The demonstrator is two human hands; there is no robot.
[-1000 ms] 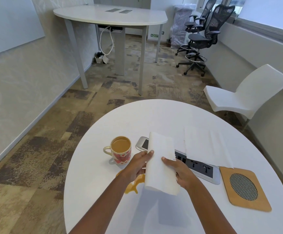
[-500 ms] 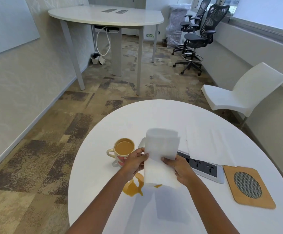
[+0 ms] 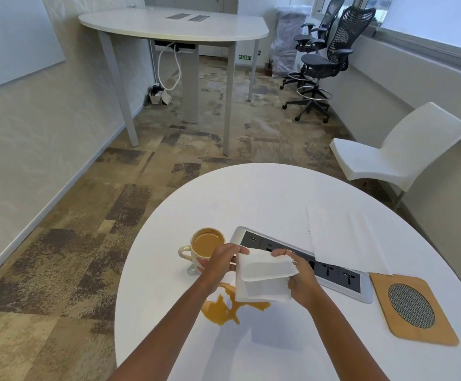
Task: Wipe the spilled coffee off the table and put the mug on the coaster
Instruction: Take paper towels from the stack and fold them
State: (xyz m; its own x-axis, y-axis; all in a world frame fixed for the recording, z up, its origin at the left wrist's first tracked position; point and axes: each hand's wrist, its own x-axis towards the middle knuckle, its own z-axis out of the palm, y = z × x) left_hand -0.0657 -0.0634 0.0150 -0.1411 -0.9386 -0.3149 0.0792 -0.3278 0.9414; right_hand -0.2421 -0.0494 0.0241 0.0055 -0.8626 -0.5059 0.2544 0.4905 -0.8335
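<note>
We see a round white table (image 3: 265, 199) with two hands over it. Both hands hold one white paper towel (image 3: 262, 281) between them. The left hand (image 3: 221, 261) pinches the left top edge of the towel with its thumb and curled fingers. The right hand (image 3: 302, 279) pinches the right side, and its fingers are bent around the edge. The top part of the towel is folded down toward us.

The towel hangs just above the spilled coffee (image 3: 221, 312). The spill is a brown puddle on the table, near us and a little to the left. The low edge of the towel covers the far right part of the puddle. We cannot tell if the towel touches it.

The mug (image 3: 206, 247) stands upright on the table just past the left hand. It is full of light brown coffee, and its handle points left. The coaster (image 3: 381, 298) is a wooden square with a round mesh middle. It lies on the right side of the table, well apart from the mug.

Between the mug and the coaster lies a long grey socket panel (image 3: 333, 273). A flat paper sheet (image 3: 344, 240) lies over its far side. A white chair (image 3: 397, 152) stands on the floor to the right.
</note>
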